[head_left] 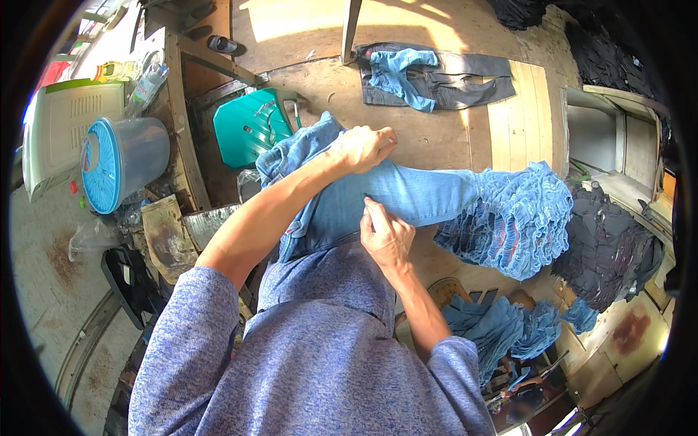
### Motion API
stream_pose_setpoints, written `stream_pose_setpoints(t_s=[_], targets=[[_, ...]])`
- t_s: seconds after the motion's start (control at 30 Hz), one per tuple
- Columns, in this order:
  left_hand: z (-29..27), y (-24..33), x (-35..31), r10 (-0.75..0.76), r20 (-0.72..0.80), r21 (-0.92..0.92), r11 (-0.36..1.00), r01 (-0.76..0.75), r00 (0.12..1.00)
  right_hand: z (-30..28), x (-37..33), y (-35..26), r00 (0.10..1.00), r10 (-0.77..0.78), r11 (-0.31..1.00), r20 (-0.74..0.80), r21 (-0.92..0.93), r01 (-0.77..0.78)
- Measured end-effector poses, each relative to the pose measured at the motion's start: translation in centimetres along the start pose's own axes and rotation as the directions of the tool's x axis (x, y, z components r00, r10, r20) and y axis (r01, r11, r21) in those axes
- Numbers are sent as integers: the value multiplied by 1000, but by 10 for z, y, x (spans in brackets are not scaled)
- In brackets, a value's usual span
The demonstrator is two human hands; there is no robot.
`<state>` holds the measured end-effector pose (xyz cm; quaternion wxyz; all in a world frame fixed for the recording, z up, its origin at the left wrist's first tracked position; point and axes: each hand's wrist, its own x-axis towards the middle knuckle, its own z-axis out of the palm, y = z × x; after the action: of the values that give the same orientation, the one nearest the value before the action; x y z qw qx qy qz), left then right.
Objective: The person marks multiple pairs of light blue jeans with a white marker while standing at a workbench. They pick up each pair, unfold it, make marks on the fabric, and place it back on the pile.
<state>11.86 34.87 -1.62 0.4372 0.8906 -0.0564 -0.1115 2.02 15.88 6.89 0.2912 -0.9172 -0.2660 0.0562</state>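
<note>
A pair of light blue jeans point(422, 190) lies across my lap, one leg reaching to the right. My left hand point(363, 149) is closed above the far edge of the denim, with thumb and fingers pinched together. Closer to me, my right hand point(387, 236) is closed too, its fingertips pinched over the cloth beside a small dark spot. Whatever either hand pinches is too small to make out. Under the right end of the leg rises a thick stack of folded blue denim point(512, 218).
A black pair of trousers point(476, 76) with a blue denim piece point(403, 73) lies on the floor ahead. At left are a green plastic stool point(251, 127) and a clear bucket with a blue lid point(105, 166). Dark garments point(607, 243) and more denim point(487, 323) are piled at right.
</note>
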Motion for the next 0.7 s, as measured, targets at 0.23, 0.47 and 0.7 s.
stream_pose_setpoints(t_s=[0.23, 0.47, 0.7], targets=[[-2, 2, 0, 6, 15, -23, 1000, -6, 1000, -15, 0, -8, 995, -12, 998, 103, -62, 18], [-3, 3, -1, -13, -2, -39, 999, 13, 1000, -14, -3, -3, 999, 28, 999, 33, 39, -30], [-3, 4, -1, -42, 17, 9, 999, 42, 999, -11, -1, 1, 992, -14, 999, 122, -27, 17]])
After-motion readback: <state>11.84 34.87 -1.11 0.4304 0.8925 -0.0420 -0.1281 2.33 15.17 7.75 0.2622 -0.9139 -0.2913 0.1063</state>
